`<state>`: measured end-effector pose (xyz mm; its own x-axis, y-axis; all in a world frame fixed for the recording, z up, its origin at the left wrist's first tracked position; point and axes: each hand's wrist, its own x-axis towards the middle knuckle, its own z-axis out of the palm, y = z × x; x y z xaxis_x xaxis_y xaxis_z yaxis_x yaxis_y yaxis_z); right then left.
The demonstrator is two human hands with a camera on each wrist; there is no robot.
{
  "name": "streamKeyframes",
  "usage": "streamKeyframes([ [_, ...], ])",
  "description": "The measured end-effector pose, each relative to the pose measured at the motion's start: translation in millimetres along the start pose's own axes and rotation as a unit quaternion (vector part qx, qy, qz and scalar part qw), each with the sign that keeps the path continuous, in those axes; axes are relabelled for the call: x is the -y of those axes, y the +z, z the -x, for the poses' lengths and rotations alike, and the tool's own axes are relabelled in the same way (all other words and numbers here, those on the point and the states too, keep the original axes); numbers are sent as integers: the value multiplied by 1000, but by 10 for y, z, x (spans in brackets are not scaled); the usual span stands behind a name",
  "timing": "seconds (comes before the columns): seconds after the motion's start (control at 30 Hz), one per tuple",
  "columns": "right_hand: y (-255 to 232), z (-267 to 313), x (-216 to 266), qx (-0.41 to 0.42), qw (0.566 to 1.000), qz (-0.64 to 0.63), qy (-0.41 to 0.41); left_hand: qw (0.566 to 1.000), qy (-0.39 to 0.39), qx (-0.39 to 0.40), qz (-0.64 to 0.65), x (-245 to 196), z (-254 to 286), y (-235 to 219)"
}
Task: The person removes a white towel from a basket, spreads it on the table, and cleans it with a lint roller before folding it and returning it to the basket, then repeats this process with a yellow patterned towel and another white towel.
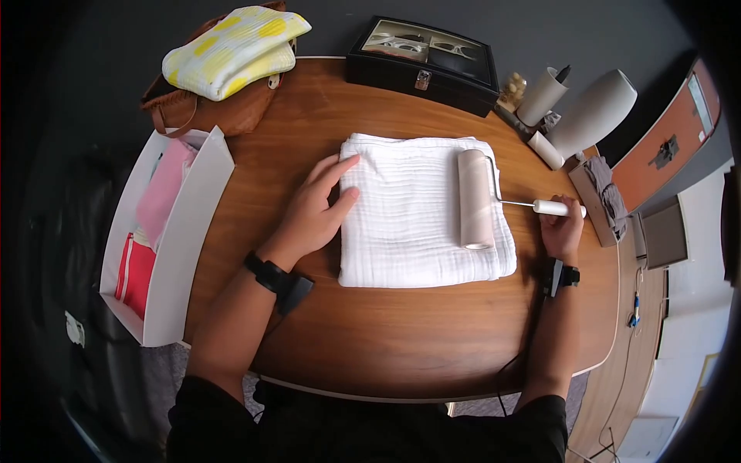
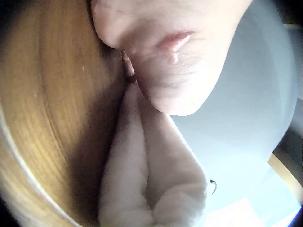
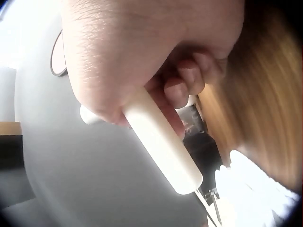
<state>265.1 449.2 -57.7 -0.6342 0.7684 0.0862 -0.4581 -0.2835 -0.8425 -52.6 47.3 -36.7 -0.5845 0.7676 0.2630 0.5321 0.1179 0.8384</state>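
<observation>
A folded white cloth [image 1: 409,208] with a crinkled weave lies flat in the middle of the table. My left hand [image 1: 315,207] is at its left edge, thumb and fingertips on the border and the fingers fairly straight. In the left wrist view the folded layers of the cloth [image 2: 156,175] show beyond that hand. My right hand [image 1: 562,229] grips the white handle of a lint roller [image 1: 476,201], fingers curled round it as the right wrist view shows. The roller's pale cylinder lies across the right part of the cloth, joined to the handle by a thin metal rod.
At left stands a white open box [image 1: 181,255] with pink and red fabrics. Behind it, a yellow-and-white cloth [image 1: 231,54] sits on a brown bag [image 1: 224,116]. A black glasses case [image 1: 424,62] is at the back; a white vase-like object [image 1: 594,112] and a small box [image 1: 600,197] stand right.
</observation>
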Motion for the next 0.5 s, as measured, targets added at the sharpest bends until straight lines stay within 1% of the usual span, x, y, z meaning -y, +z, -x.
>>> streamKeyframes([
  [0.1, 68, 23, -150, -22, 995, 99, 23, 1000, -4, 1, 1, 2, -2, -4],
  [0.13, 146, 66, -264, -32, 991, 133, 15, 1000, -5, 0, 2, 31, -8, -1],
  [0.2, 742, 255, -375, -93, 977, 183, 60, 1000, -5, 0, 6, 127, -28, 28],
  [0.27, 1032, 310, -405, 13, 976, 210, 52, 1000, 11, -11, -3, 170, -27, 55],
  [0.3, 1085, 313, -416, 66, 972, 222, 48, 1000, 19, -17, -8, 164, -25, 53],
  [0.4, 983, 259, -408, 68, 973, 219, 22, 999, 31, -11, 6, 135, -21, 35],
  [0.5, 494, 79, -382, 15, 985, 171, -31, 999, 22, -14, 31, 126, -15, 35],
])
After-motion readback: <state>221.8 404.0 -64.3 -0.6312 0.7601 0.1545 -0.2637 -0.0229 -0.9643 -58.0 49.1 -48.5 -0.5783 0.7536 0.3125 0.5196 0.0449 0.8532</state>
